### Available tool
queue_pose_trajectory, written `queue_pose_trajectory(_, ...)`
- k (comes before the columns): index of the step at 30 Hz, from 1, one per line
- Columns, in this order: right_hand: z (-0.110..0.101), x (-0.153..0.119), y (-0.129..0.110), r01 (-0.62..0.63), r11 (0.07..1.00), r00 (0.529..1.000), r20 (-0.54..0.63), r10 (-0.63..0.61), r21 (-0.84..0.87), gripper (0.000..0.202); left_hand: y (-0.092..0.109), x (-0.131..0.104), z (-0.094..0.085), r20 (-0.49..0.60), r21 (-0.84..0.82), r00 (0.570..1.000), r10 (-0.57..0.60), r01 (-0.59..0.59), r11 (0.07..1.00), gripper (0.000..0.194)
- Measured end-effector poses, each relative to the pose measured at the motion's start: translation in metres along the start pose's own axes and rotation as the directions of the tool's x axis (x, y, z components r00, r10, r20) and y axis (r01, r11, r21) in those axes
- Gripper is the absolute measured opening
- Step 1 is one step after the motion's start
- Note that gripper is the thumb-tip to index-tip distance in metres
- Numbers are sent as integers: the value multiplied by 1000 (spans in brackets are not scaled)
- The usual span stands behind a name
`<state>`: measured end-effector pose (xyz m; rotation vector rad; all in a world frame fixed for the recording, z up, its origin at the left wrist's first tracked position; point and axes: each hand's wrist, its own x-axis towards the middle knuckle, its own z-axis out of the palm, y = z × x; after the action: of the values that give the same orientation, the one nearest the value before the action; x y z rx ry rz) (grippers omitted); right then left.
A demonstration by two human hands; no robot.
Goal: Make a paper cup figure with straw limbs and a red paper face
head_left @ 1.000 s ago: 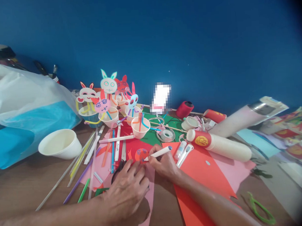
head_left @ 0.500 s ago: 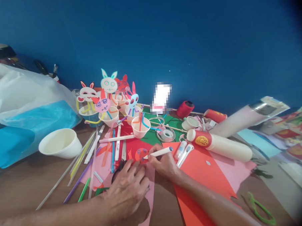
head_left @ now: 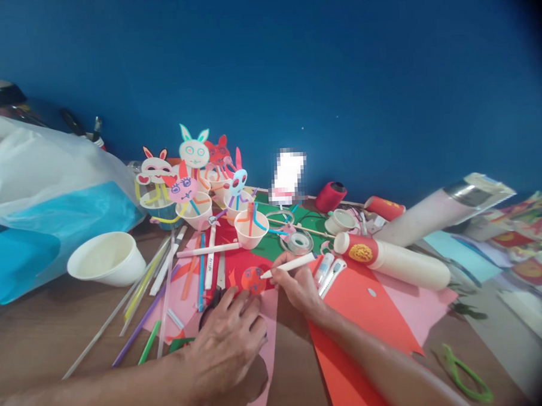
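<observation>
My right hand (head_left: 301, 294) is closed around a white marker (head_left: 296, 263); its tip is just at the right edge of a round orange paper face (head_left: 253, 278). Purple-blue eyes and a mouth line are drawn on that face, which lies on red paper. My left hand (head_left: 232, 339) rests palm down with its fingers laid out, the fingertips at the face's lower edge. Under and beside those fingers are the black handles of scissors (head_left: 208, 310), partly hidden. Pink paper (head_left: 270, 329) lies beneath the left hand.
Paper cups (head_left: 252, 234) with straw limbs and animal faces stand behind. Drinking straws (head_left: 146, 328) and markers lie left, beside a white paper bowl (head_left: 106, 261). To the right are orange paper (head_left: 349, 343), a utility knife (head_left: 332, 277), tape (head_left: 299, 242) and stacked cups (head_left: 412, 265).
My right hand has drawn slightly right, and the marker tip has moved from over the orange face to its right edge. The left hand stays in place.
</observation>
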<state>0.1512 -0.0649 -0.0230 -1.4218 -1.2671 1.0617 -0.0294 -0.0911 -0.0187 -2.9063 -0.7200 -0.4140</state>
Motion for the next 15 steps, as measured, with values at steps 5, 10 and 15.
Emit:
queue_pose_trajectory(5,0,1,-3,22,998,999,-27,-20,61,7,0,-1,1,23,6,1000,7,-8,1000,11)
queue_pose_trajectory(10,-4,3,-6,60,998,998,-35,-60,3,6,0,0,-2,47,7,999,19,-19,1000,10)
queue_pose_trajectory(15,-18,9,-20,9,1000,986,169,-7,-11,9,-1,1,-6,64,-5,998,23,-23,1000,7)
